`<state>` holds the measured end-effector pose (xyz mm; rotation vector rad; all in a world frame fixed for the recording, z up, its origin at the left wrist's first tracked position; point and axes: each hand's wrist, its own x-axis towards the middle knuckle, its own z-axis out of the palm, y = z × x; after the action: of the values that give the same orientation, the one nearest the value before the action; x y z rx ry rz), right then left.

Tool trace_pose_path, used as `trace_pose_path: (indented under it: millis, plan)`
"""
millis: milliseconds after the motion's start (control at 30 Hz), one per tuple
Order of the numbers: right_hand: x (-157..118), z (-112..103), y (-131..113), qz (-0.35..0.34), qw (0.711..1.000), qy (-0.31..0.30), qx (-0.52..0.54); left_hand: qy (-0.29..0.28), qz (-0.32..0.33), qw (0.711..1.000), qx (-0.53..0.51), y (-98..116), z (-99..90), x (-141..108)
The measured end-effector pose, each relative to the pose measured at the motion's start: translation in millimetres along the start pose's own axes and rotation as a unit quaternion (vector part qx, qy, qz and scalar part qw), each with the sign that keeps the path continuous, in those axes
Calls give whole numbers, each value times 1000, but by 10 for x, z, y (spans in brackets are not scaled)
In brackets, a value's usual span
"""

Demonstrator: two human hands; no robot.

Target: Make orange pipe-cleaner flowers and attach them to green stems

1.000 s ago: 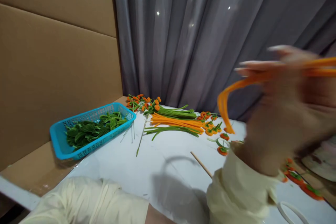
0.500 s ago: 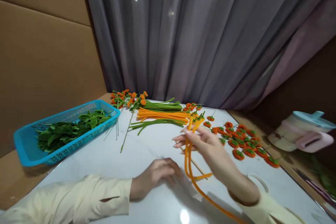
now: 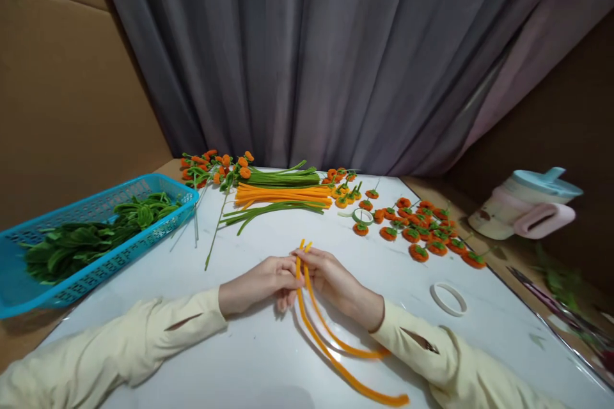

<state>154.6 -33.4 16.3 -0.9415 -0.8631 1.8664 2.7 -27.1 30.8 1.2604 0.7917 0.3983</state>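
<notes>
Two orange fuzzy stems (image 3: 320,340) curve down and right from between my hands at the middle of the white table. Near their upper ends, my right hand (image 3: 330,278) pinches them, the short tips poking up above the fingers. My left hand (image 3: 268,281) meets it from the left, its thumb and fingers closed on the same stems. Behind lie a bundle of orange stems (image 3: 283,195) and green stems (image 3: 278,177), with a few more green ones in front.
At left, a blue basket (image 3: 96,265) holds green leaves. Orange flower heads (image 3: 417,252) spread at right, near a green tape roll (image 3: 363,216), a white ring (image 3: 448,299) and a lidded cup (image 3: 518,204). Flowers on stems (image 3: 225,162) lie at back left.
My right hand has moved left and down with the orange stems. My left hand has come up to meet it and closed on them. The view has shifted, and the thin stick is no longer seen.
</notes>
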Motion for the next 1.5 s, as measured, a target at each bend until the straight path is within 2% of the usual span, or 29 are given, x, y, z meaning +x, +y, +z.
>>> trace_pose_path:
  millis: [67, 133, 200, 300, 400, 467, 567, 667, 767, 900, 1000, 1100, 1200, 1267, 1400, 1500]
  plan:
    - [18, -19, -18, 14, 1000, -14, 18, 6, -31, 995, 91, 96, -139, 7]
    - [34, -33, -32, 28, 998, -35, 32, -17, -63, 978, 196, 191, -313, 0]
    - [45, -50, -41, 43, 997, -56, 27, -58, -59, 951, 297, 265, -495, -28]
    - [50, -78, -47, 66, 995, -79, 7, -30, -61, 883, 464, 322, -689, -104]
    - [39, -100, -45, 67, 994, -90, -12, 54, 16, 803, 593, 322, -688, -178]
    - [30, -106, -40, 54, 994, -91, -22, 71, 76, 788, 606, 297, -593, -199]
    - [20, -101, -36, 40, 994, -92, -36, 53, 131, 809, 571, 229, -420, -182]
    - [13, -92, -52, 40, 993, -101, -46, 40, 142, 836, 528, 153, -320, -146]
    - [-1, -96, -85, 60, 992, -103, -42, 15, 134, 854, 503, 106, -314, -118]
    - [-24, -118, -112, 84, 991, -95, -35, -28, 121, 856, 501, 78, -372, -80]
    - [-31, -145, -108, 85, 989, -113, -33, -61, 172, 843, 505, 43, -400, -49]
    - [-30, -191, -100, 82, 987, -135, -32, -15, 202, 842, 500, 1, -386, -31]
    - [-31, -240, -92, 75, 986, -146, -38, 67, 176, 872, 453, -28, -346, -24]
    - [-38, -255, -87, 73, 984, -155, -57, 100, 151, 900, 396, -42, -317, -17]
    - [-63, -232, -76, 81, 967, -198, -140, 102, 111, 954, 258, -89, -262, 8]
    - [-81, -202, -61, 72, 957, -220, -177, 93, 105, 974, 176, -137, -219, 23]
